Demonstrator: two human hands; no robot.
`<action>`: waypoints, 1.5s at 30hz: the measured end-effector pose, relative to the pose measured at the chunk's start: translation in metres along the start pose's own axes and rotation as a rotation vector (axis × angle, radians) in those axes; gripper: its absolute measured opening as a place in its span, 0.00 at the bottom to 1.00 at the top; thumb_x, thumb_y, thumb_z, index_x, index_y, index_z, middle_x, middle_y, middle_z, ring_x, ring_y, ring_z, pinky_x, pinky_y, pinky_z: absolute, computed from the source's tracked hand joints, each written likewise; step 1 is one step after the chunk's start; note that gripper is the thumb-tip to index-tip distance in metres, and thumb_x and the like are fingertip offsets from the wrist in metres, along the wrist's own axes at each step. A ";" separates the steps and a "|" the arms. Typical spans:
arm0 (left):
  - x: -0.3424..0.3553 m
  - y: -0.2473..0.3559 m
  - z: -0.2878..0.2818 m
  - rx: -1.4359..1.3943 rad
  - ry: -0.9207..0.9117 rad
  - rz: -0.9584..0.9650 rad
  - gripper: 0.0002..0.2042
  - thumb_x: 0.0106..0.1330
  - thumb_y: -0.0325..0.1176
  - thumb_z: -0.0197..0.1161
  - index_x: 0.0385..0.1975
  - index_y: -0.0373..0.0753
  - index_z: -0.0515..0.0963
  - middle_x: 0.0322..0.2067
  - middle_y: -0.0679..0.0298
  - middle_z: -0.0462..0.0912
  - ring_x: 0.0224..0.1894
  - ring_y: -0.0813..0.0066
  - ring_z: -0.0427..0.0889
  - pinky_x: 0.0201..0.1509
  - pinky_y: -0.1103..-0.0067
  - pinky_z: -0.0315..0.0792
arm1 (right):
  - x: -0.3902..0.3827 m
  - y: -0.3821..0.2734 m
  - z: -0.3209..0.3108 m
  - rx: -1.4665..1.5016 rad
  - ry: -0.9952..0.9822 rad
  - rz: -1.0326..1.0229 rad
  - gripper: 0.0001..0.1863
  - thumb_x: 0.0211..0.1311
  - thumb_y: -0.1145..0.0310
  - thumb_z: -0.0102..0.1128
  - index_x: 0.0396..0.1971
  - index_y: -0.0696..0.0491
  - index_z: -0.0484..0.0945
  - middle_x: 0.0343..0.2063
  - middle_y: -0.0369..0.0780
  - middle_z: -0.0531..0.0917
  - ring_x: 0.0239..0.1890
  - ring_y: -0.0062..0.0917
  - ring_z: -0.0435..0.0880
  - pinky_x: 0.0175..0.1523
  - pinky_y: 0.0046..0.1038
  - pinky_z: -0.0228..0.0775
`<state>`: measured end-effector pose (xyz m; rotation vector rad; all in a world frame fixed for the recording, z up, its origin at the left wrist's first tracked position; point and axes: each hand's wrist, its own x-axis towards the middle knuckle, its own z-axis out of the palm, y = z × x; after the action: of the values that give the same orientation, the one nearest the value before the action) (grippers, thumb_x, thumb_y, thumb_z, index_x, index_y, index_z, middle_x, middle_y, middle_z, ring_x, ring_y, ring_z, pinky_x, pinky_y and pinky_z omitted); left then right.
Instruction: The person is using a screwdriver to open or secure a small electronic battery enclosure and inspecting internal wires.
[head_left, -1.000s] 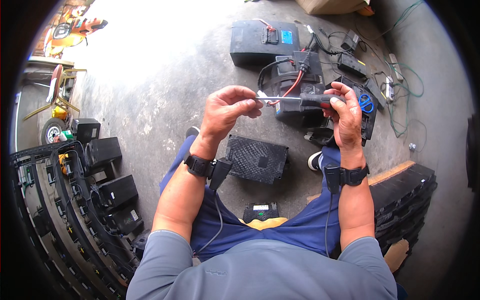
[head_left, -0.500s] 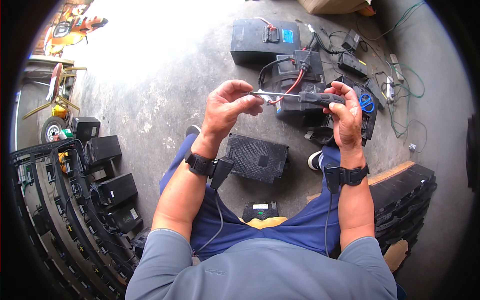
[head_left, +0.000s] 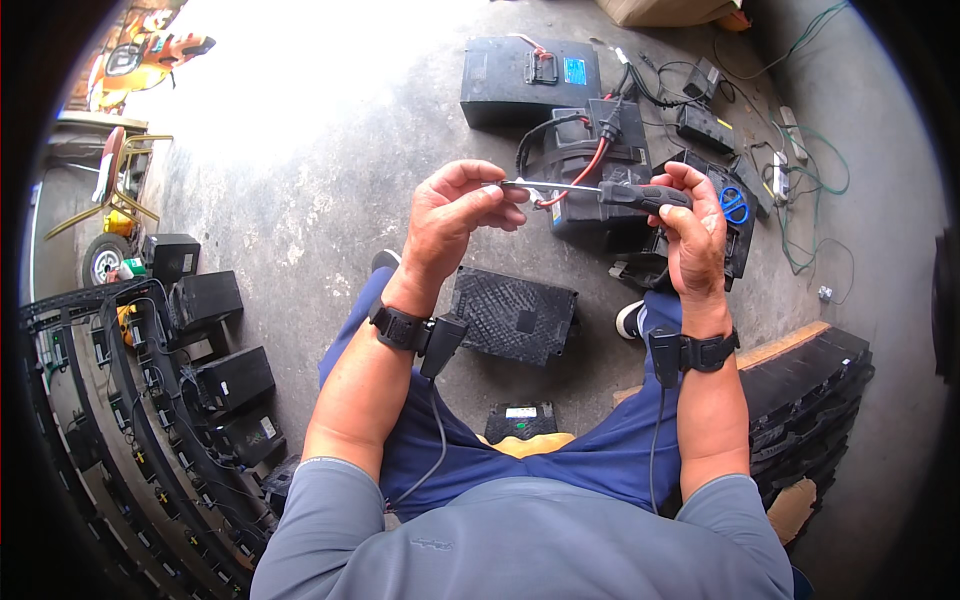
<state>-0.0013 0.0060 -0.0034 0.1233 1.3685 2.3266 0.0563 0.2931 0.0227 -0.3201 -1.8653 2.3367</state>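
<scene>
A screwdriver (head_left: 645, 197) with a black handle and a thin metal shaft is held level in the air above the floor. My right hand (head_left: 694, 245) is closed around its handle. At the other end, my left hand (head_left: 440, 225) pinches the shaft's tip between thumb and fingers. Whether a small part also sits at the tip is hidden by the fingers. Below and between my arms lies a black case (head_left: 514, 315) with a ribbed, crosshatched top. Just beyond the screwdriver are a black battery box (head_left: 577, 205) and a red cable (head_left: 590, 170).
A larger black box (head_left: 500, 85) stands at the back. Blue-handled scissors (head_left: 734, 206) lie on dark parts at the right. Chargers, power strips (head_left: 780, 178) and loose cables spread toward the wall. Black racks (head_left: 130, 400) line the left, and stacked black cases (head_left: 810, 390) stand near right.
My left thumb and fingers have shifted slightly at the screwdriver's tip. The screwdriver and my right hand have hardly moved.
</scene>
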 end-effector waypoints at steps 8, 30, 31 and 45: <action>0.000 0.000 0.000 -0.021 0.016 -0.013 0.11 0.69 0.28 0.56 0.48 0.31 0.75 0.40 0.45 0.85 0.36 0.58 0.88 0.42 0.67 0.84 | 0.001 0.001 -0.003 -0.006 -0.004 -0.001 0.25 0.53 0.76 0.55 0.55 0.59 0.71 0.44 0.40 0.78 0.44 0.21 0.79 0.42 0.21 0.72; 0.003 -0.005 -0.004 -0.045 0.050 0.019 0.09 0.69 0.28 0.60 0.45 0.34 0.77 0.38 0.49 0.86 0.35 0.61 0.88 0.40 0.69 0.84 | -0.002 0.003 0.000 0.005 0.004 0.006 0.20 0.62 0.73 0.57 0.54 0.58 0.71 0.40 0.39 0.81 0.34 0.16 0.79 0.37 0.16 0.71; 0.003 -0.006 -0.005 -0.029 0.075 0.023 0.08 0.68 0.27 0.61 0.44 0.33 0.79 0.37 0.50 0.86 0.35 0.62 0.88 0.40 0.69 0.84 | -0.002 0.004 -0.002 -0.009 0.012 0.022 0.19 0.65 0.70 0.58 0.54 0.58 0.71 0.40 0.38 0.82 0.32 0.15 0.79 0.36 0.15 0.71; 0.002 -0.002 -0.009 -0.025 0.119 0.014 0.08 0.67 0.27 0.63 0.42 0.32 0.80 0.33 0.53 0.86 0.32 0.65 0.87 0.38 0.72 0.83 | -0.002 0.002 0.003 0.018 -0.024 0.052 0.17 0.71 0.62 0.55 0.53 0.55 0.72 0.37 0.37 0.83 0.26 0.15 0.79 0.31 0.17 0.70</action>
<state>-0.0047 0.0002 -0.0104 -0.0142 1.3976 2.3957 0.0579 0.2896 0.0217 -0.3443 -1.8679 2.3995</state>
